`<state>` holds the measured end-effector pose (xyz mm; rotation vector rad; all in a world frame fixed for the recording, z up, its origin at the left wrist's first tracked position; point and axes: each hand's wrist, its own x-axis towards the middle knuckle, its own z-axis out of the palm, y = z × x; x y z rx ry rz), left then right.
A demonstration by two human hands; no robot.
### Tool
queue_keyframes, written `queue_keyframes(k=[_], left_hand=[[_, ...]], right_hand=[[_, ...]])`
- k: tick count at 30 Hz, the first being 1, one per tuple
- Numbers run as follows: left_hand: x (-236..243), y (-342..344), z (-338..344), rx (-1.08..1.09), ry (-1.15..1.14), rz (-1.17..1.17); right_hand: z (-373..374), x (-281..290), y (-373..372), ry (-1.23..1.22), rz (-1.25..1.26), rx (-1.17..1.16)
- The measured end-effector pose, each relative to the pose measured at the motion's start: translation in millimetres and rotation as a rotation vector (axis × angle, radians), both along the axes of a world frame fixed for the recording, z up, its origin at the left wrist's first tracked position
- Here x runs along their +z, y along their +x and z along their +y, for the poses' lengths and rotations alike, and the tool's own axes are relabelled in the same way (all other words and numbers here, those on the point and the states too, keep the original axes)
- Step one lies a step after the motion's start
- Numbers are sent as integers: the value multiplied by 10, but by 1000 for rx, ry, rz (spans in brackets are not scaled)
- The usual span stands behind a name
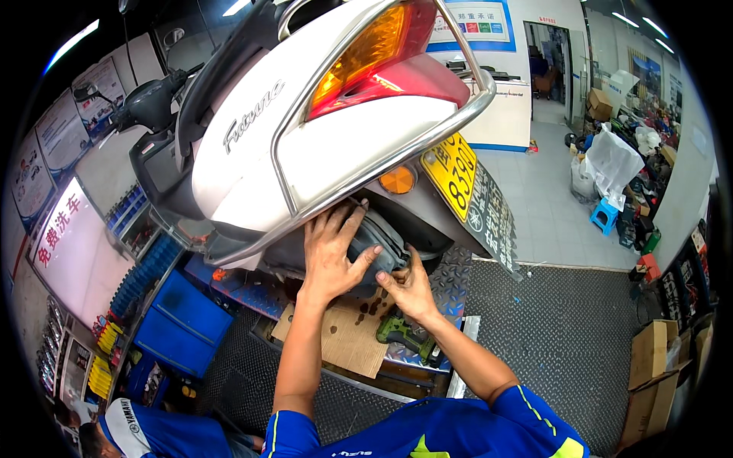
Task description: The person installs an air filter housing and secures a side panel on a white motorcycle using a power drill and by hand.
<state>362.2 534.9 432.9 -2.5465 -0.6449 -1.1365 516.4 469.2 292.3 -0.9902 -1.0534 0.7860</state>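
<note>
A dark grey plastic cover point(379, 235) with a ridged edge is under the tail of a white scooter point(244, 160), beside the rear wheel. My left hand point(330, 256) spans its left end, index finger stretched up along it and thumb beneath, gripping it. At the cover's right end, the fingers and thumb of my right hand point(411, 286) are closed round the edge. Both hands have dark smudges. Part of the cover's back lies hidden behind the fingers and the scooter body. A green and black cordless drill point(405, 336) lies below my right hand.
Stained cardboard point(347, 336) lies on the blue metal lift point(454, 294). A chrome rail point(366, 179) curves round the scooter's tail above my hands. Blue cabinets point(183, 317) stand at left, near a co-worker point(168, 427) bending low. Boxes point(653, 366) stand at right.
</note>
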Motion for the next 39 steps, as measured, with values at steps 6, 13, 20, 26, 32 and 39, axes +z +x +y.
queue_keyframes(k=[6, 13, 20, 26, 32, 39], left_hand=[[4, 36, -15, 19, 4, 3], [-90, 136, 86, 176, 160, -125], [-129, 224, 95, 124, 173, -142], [-168, 311, 142, 99, 304, -186], [-38, 311, 86, 67, 96, -193], [12, 417, 160, -45, -341, -540]], right_hand=[[82, -99, -31, 94, 24, 21], [91, -53, 5, 90, -62, -3], [-50, 235, 61, -10, -216, -75], [4, 83, 74, 29, -171, -189], [29, 178, 114, -15, -249, -213], [59, 105, 89, -6, -279, -236]])
